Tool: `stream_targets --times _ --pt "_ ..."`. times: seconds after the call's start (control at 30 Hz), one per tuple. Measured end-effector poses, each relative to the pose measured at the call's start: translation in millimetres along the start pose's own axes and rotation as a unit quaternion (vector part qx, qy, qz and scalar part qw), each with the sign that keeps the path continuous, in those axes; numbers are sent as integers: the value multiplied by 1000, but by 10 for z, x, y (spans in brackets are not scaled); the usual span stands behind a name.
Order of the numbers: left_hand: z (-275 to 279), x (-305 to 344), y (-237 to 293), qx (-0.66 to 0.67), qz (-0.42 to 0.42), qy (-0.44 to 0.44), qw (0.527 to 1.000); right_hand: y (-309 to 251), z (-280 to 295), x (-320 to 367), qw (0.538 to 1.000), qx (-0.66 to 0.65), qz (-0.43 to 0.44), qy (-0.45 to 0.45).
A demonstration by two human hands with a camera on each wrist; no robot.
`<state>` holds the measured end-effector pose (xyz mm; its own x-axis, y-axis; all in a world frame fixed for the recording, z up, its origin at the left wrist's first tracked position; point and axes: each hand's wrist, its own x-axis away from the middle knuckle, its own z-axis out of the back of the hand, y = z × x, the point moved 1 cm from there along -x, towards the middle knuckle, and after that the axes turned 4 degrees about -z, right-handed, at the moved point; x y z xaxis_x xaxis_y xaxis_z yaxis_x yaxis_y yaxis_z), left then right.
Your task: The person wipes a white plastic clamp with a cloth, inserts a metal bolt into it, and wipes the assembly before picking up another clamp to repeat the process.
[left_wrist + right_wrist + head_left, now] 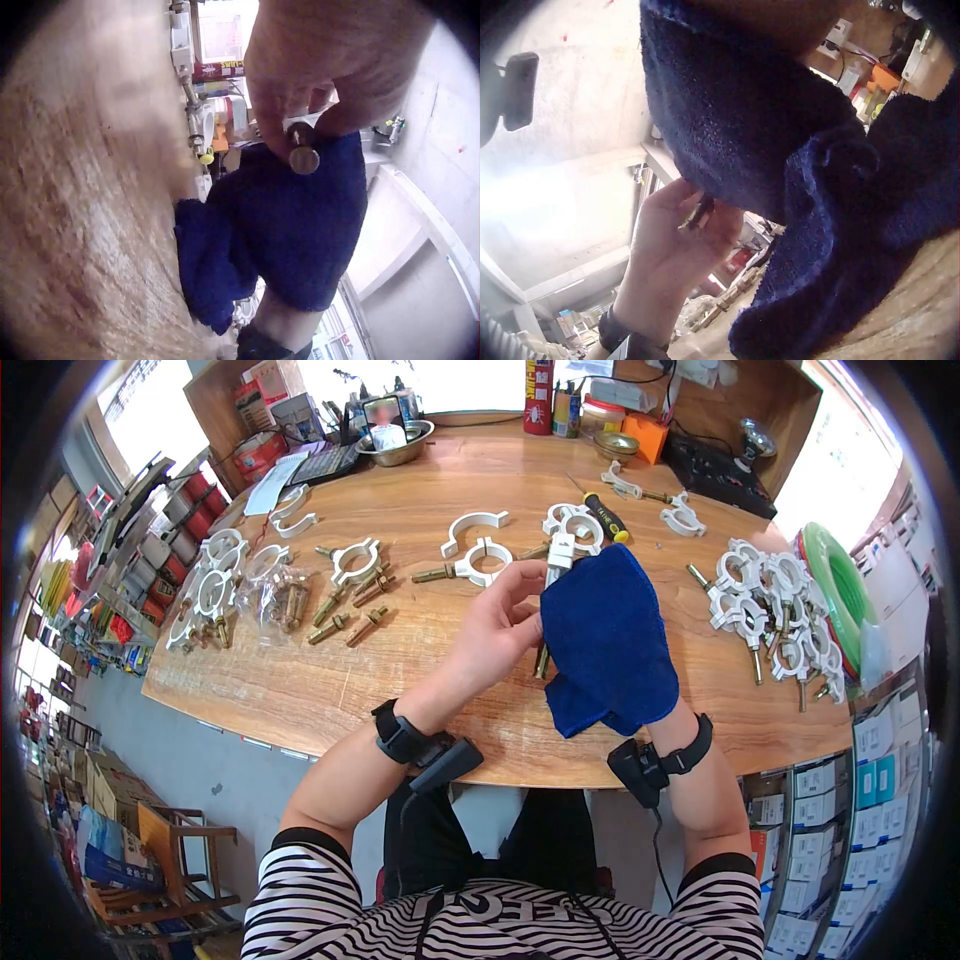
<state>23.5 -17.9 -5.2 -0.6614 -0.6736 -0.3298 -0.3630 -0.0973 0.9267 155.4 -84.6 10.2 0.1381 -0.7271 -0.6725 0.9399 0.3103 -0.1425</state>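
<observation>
My left hand [490, 625] pinches a white plastic pipe clamp [561, 550] with a brass-coloured expansion bolt, upright above the wooden table. The bolt's [304, 159] round end points at the camera in the left wrist view, between thumb and fingers. A dark blue cloth [605, 635] covers my right hand, which holds it against the clamp's side; the fingers are hidden beneath. In the right wrist view the cloth [735, 112] fills the middle, one fold hanging down toward the tabletop. Just beyond the hands lie more white clamps [580, 525].
Loose bolts [345, 622] and clamps [350, 560] lie left on the table [420, 690]. A heap of clamps [775, 600] sits right, beside a green hose coil [840, 580]. A yellow-black screwdriver [605, 518], metal bowl [400, 448] and red can [538, 398] stand farther back.
</observation>
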Motion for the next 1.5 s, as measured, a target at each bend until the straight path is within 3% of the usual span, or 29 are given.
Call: stream_targets --times 0.37,0.57,0.7,0.77,1.0,1.17,1.3,1.37,1.5 --pt "-18 2 -14 -32 -13 9 999 -72 146 -73 996 -45 -78 -22" --pt "7 1 -45 -92 -44 -21 995 -59 89 -58 1000 19 -24 8" --pt "-21 14 -2 -75 -31 9 997 -106 60 -131 998 21 -51 1" --pt "-18 14 3 -81 -30 12 996 -121 38 -152 994 -14 -94 47" --pt "11 27 -17 -97 -42 -4 994 -93 18 -102 983 -129 -120 54" --pt "6 32 19 -124 -47 5 991 -46 -26 -119 995 -52 -72 54" --pt "24 20 -14 -114 -52 15 992 -44 -36 -160 990 -82 -105 44" --pt "35 16 -36 -111 -42 20 993 -31 -41 -173 995 -1 -99 -32" --pt "-14 24 -35 -97 -31 34 994 -143 53 -172 998 35 -54 -4"
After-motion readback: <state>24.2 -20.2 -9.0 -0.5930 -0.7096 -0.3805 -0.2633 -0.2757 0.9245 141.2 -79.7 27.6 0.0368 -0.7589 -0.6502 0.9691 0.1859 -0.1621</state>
